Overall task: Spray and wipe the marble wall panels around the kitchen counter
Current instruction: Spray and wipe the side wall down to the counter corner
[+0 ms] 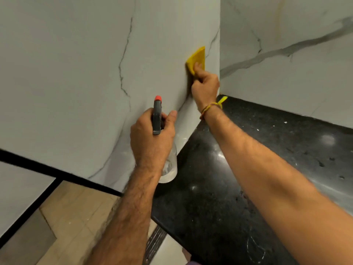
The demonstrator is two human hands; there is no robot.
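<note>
A white marble wall panel with grey veins fills the left and centre. My right hand presses a folded yellow cloth flat against this panel, near its right edge by the corner. My left hand grips a spray bottle with a dark trigger head and a red nozzle tip pointing up toward the panel. The clear body of the bottle hangs below my fist. A second veined marble panel forms the back wall on the right.
A black speckled stone counter runs under both panels, with white specks and smears on it. Its front edge is at lower centre. Beige floor tiles and a black trim line lie at lower left. A thread bracelet circles my right wrist.
</note>
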